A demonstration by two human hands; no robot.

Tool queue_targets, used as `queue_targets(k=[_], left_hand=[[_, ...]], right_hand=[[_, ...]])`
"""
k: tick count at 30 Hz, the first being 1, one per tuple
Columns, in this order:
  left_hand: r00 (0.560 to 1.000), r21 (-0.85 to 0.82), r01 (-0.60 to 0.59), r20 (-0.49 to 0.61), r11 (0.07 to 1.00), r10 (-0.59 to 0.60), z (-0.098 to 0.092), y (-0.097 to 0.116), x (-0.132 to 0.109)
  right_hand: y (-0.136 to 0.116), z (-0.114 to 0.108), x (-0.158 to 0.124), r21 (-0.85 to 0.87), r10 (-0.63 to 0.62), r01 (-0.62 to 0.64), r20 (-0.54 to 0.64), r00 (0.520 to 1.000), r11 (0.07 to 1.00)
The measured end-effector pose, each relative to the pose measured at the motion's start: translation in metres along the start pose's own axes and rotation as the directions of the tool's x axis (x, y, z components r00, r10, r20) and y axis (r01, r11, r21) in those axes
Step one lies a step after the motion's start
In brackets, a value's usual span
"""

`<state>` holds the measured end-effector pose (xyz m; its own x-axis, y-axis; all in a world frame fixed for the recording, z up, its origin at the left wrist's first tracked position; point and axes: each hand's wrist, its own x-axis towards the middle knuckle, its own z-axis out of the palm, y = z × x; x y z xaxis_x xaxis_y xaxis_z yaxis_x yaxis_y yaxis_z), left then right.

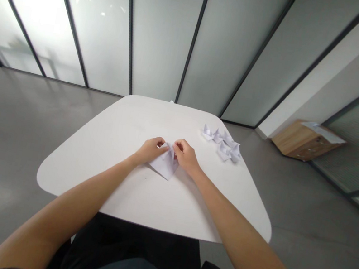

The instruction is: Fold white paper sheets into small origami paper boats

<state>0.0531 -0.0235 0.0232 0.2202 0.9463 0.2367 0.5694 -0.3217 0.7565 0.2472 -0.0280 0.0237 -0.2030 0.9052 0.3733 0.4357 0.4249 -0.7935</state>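
The left hand (151, 150) and right hand (186, 156) are pinching a folded sheet of white paper (164, 165) near the middle of the rounded white table (103, 140), though the fingers seem to hide the exact grip. Light and soft, it would handle best by its creased edges. Small paper boats (222, 144) are sitting toward the table's far right edge.

Folded paper boats (221, 142) sit on the white table (103, 140); a low wooden cabinet (302, 142) stands beyond.
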Motion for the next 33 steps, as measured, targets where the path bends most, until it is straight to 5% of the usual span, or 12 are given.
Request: queue_targets(k=[12, 25, 33], left_hand=[[0.998, 0.047, -0.030, -0.058, 0.998, 0.032, 0.004, -0.004, 0.002], [0.993, -0.398, 0.022, 0.117, 0.917, 0.027, -0.003, -0.003, 0.000], [0.979, -0.568, 0.119, 0.202, 0.815, -0.002, -0.002, -0.010, 0.002]], right_hand=[[-0.007, -0.002, -0.001, -0.083, -0.092, 0.090, -0.020, 0.996, 0.992], [0.001, -0.002, -0.001, -0.038, -0.151, 0.152, 0.031, 0.988, 0.988], [0.001, -0.003, 0.001, -0.216, -0.260, 0.253, -0.001, 0.966, 0.943]])
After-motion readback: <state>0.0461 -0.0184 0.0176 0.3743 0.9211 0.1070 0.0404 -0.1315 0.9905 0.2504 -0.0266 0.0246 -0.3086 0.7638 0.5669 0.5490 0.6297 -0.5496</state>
